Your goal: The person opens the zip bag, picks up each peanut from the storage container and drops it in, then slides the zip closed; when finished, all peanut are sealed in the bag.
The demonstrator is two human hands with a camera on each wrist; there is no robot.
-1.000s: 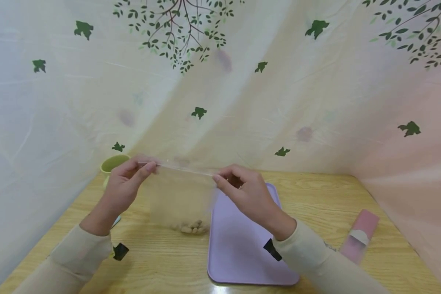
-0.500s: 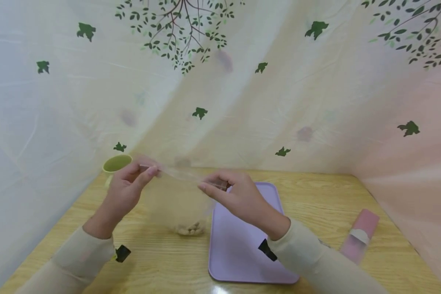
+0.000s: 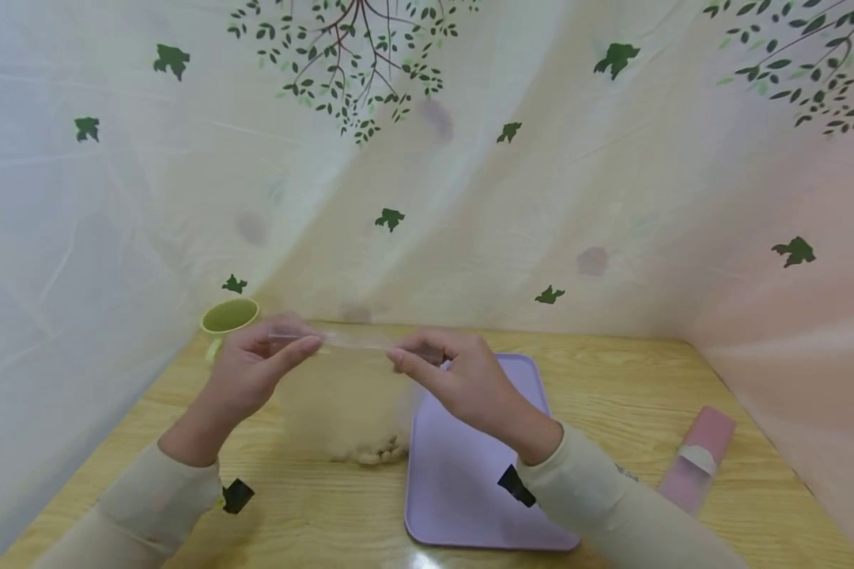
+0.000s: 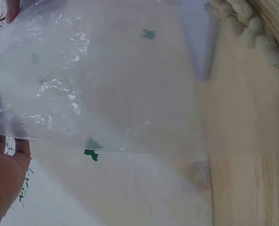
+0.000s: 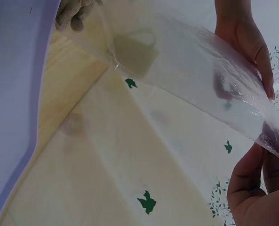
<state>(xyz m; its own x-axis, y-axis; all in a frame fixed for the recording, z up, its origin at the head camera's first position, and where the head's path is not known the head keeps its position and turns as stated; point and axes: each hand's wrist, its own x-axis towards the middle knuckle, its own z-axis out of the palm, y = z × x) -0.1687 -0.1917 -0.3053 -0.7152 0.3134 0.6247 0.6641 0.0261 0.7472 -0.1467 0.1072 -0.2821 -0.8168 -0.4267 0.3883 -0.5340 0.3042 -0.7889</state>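
A clear plastic zip bag (image 3: 349, 399) hangs upright above the table, with several unshelled peanuts (image 4: 252, 28) at its bottom. My left hand (image 3: 245, 375) pinches the top edge near the bag's left corner between thumb and fingers. At the right end of that edge, my right hand (image 3: 470, 383) pinches the plastic in the same way. The film sags a little between the two hands. In the right wrist view the bag (image 5: 186, 70) spreads out, with peanuts (image 5: 75, 14) at its far end. Whether the seal is closed, I cannot tell.
A lilac tray (image 3: 484, 474) lies under and beside my right hand. Behind my left hand stands a yellow-green mug (image 3: 229, 316). A pink packet (image 3: 699, 458) lies at the right of the wooden table (image 3: 313, 521). A leaf-patterned curtain (image 3: 455, 197) hangs behind.
My right hand has moved left, nearer my left hand, and the bag's top edge has gone from taut to slacker. My left hand has shifted slightly right and down.
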